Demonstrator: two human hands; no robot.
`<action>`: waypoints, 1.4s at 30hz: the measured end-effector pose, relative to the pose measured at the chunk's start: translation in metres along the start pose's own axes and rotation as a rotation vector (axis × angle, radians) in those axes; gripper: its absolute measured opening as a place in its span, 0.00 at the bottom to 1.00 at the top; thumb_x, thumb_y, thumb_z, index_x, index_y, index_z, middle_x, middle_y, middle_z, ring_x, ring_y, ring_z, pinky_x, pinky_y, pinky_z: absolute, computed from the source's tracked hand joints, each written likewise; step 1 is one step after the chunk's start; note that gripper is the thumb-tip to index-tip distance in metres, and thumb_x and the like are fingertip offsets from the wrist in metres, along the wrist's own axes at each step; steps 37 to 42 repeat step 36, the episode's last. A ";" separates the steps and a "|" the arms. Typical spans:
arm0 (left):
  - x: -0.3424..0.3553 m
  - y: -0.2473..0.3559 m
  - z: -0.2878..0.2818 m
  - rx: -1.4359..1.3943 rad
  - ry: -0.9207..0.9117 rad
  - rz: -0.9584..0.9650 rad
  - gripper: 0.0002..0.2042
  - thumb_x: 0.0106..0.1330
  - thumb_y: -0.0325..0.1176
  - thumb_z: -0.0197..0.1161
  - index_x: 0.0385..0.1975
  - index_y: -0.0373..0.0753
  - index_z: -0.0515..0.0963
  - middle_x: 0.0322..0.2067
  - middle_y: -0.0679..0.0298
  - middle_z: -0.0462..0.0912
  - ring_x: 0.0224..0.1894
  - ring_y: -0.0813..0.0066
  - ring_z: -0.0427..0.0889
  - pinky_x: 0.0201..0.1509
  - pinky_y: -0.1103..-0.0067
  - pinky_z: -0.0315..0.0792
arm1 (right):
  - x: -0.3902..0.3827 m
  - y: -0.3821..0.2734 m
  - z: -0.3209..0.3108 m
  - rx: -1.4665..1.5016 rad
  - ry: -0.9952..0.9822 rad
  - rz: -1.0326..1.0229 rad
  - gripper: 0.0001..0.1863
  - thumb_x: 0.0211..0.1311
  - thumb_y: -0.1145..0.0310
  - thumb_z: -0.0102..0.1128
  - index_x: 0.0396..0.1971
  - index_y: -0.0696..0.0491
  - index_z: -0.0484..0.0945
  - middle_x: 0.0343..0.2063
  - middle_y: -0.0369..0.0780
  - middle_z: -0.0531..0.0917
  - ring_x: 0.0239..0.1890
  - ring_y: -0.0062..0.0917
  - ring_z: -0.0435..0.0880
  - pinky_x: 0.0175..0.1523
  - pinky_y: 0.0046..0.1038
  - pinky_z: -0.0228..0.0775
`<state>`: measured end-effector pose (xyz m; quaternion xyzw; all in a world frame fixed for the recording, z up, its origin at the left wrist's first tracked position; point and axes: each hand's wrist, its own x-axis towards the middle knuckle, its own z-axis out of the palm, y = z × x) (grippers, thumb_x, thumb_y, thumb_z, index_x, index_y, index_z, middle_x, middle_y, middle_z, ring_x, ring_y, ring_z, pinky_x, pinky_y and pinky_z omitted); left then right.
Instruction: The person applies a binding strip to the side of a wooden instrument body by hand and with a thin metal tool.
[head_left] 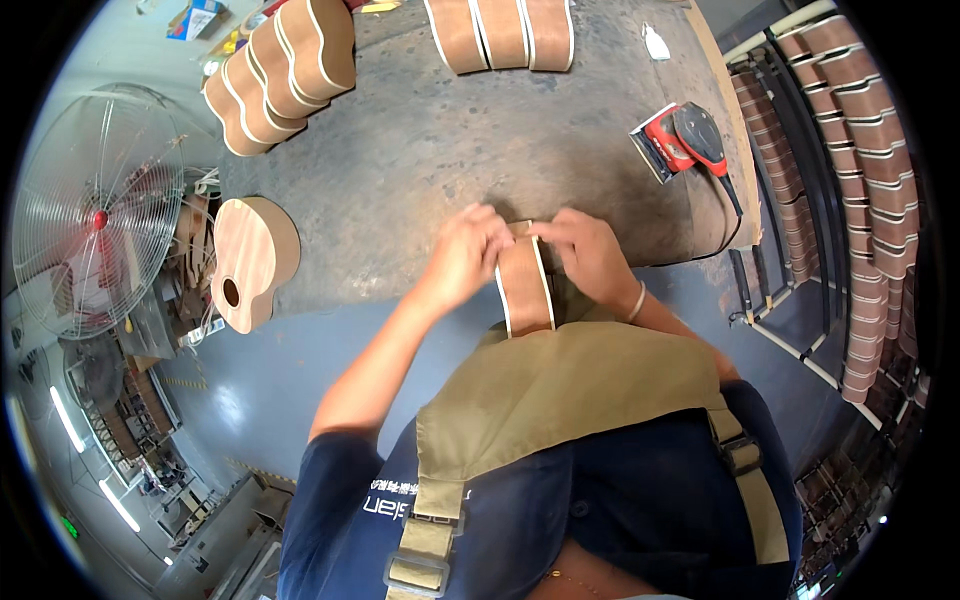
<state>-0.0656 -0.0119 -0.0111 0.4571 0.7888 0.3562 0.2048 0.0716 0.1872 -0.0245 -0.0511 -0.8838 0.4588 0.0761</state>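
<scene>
A small ukulele body (525, 290) stands on its side at the table's near edge, between the table and my apron. Its brown wood side with cream edge binding faces up. At its far end, my left hand (468, 258) is closed, with the fingers bent against the left edge. From the right, my right hand (597, 262) grips the same end, its index finger laid across the top toward the left fingertips. Whether anything small is pinched between the fingertips cannot be made out.
Several ukulele bodies (283, 70) stand at the table's far left, and more (500, 35) at the far middle. A pale body (256, 262) with a sound hole sits on the left edge. A red-black sander (683, 140) with a cord and a white bottle (655, 43) lie right. A fan (100, 185) stands left; racks (800, 200) right.
</scene>
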 end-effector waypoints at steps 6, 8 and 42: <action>0.011 -0.003 0.010 -0.040 0.086 -0.151 0.02 0.63 0.20 0.69 0.31 0.33 0.84 0.29 0.54 0.82 0.33 0.55 0.81 0.39 0.66 0.76 | 0.017 0.021 0.009 0.055 0.011 0.032 0.14 0.64 0.76 0.57 0.43 0.50 0.90 0.29 0.48 0.82 0.34 0.46 0.82 0.41 0.43 0.74; 0.026 -0.013 0.012 -0.281 0.032 -0.403 0.03 0.61 0.19 0.69 0.28 0.33 0.83 0.28 0.55 0.81 0.35 0.53 0.80 0.40 0.65 0.75 | 0.025 0.029 0.014 0.102 -0.057 0.050 0.14 0.64 0.76 0.56 0.42 0.51 0.90 0.28 0.49 0.82 0.34 0.46 0.82 0.41 0.43 0.74; -0.051 0.034 0.022 -0.013 0.082 0.105 0.05 0.61 0.22 0.69 0.33 0.40 0.87 0.32 0.62 0.83 0.39 0.55 0.80 0.46 0.64 0.78 | -0.047 0.010 -0.027 0.095 -0.454 0.085 0.22 0.68 0.71 0.62 0.61 0.49 0.86 0.46 0.41 0.87 0.46 0.30 0.88 0.50 0.30 0.81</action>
